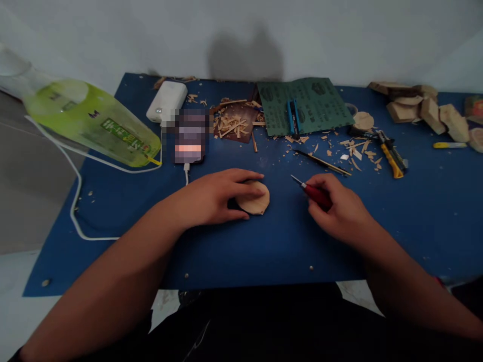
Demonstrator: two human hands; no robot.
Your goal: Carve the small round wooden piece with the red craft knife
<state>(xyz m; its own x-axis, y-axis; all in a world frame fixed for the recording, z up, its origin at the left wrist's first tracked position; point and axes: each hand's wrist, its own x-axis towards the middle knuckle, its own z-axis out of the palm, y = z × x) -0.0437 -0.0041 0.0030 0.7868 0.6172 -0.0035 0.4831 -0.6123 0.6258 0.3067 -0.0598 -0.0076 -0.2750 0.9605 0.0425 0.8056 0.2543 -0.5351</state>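
At the left, the bench's (264, 246) side edge slants down to a corner at the lower left of the frame. A smooth, clear plastic bottle (128, 133) of yellow-green liquid slants across the upper left, and a thin white cable (77, 211) curves below it. A rounded white box (166, 100) sits next, with a blurred phone (190, 136) near it.

Left of centre, the left hand (230, 196) has its fingers spread over a flat, pale wooden disc (256, 202), which lies in mid-frame. Curled shavings (230, 125) lie above. Smooth blue surface runs from the disc down to the bench's front edge and across to the right hand (326, 203), which is closed around a red-handled knife (317, 195), its narrow blade pointing up and left. Above lies creased green sandpaper (317, 108). A yellow cutter (392, 160) and rough, angular wood blocks (432, 114) occupy the upper right.
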